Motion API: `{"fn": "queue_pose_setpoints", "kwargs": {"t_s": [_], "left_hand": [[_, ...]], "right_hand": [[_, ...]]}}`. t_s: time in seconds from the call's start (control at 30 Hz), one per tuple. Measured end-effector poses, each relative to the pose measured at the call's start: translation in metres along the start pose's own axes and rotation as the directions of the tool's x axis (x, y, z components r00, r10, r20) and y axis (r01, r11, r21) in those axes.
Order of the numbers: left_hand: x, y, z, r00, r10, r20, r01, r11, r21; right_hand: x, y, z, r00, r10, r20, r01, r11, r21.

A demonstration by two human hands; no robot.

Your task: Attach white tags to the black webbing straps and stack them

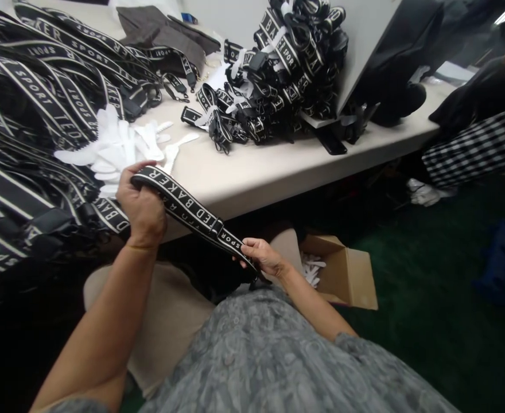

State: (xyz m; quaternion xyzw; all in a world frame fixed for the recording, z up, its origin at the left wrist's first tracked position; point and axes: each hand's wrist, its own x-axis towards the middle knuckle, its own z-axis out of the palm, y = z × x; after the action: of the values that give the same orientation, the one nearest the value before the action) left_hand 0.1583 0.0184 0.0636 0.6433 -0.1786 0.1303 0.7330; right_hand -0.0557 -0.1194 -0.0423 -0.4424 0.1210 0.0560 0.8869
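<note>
Green floor [407, 355] is lowest, dark under the counter [244, 183], which runs L to R in front of me. Biggest load on it: the loose strap pile [37, 86], black w/ white lettering, filling the L side & crowding close by my L forearm. Next, bundled straps [295, 63] heaped at the back, approx. ctr, w/ white bits among them. A pale upright panel [364, 40] stands btwn that heap & a black bag [401, 63], blocking the way R along the back. Far R, a b/w checked cloth [480, 146] hangs off the edge. Cardboard box [360, 278], flap out, sits below the counter to my R, w/ white pcs [311, 268] inside. Dark grey cloth [162, 34] lies at the back, behind the L pile. A mound of flat white pcs [119, 143] is just past my L hand [143, 203], right in its way fwd. The strap [192, 212] is stretched diag. btwn my hands, off the counter's front edge. Hands are apart, both on it: L closed round the looped top end, R hand [263, 257] pinching the lower end nr my shirt. Smallest: a flat black thing [330, 140] by the panel's foot, ID unclear.
</note>
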Motion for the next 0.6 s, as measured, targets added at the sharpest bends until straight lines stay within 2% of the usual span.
{"fn": "queue_pose_setpoints", "kwargs": {"t_s": [0.13,0.23,0.33,0.43,0.53,0.6], "left_hand": [[0.002,0.013,-0.005,0.976,0.218,0.027,-0.219,0.961,0.166],[0.005,0.013,-0.004,0.972,0.235,0.002,-0.233,0.964,0.130],[0.006,0.007,-0.002,0.992,0.122,-0.042,-0.120,0.992,0.028],[0.006,0.004,0.003,0.993,-0.098,-0.060,0.091,0.991,-0.097],[0.004,0.007,0.008,0.952,-0.302,-0.052,0.285,0.936,-0.206],[0.003,0.011,0.011,0.933,-0.356,-0.057,0.331,0.908,-0.256]], "right_hand": [[0.007,-0.001,0.001,0.998,0.022,-0.061,-0.025,0.999,-0.045],[0.010,0.000,0.002,0.993,-0.011,-0.114,0.005,0.999,-0.048],[0.012,0.002,0.002,0.976,-0.072,-0.207,0.062,0.997,-0.051],[0.011,0.001,0.002,0.967,-0.077,-0.241,0.077,0.997,-0.009],[0.003,-0.005,0.004,0.992,0.007,-0.126,-0.005,1.000,0.019],[-0.006,-0.011,0.006,0.995,0.103,0.000,-0.103,0.995,-0.003]]}}
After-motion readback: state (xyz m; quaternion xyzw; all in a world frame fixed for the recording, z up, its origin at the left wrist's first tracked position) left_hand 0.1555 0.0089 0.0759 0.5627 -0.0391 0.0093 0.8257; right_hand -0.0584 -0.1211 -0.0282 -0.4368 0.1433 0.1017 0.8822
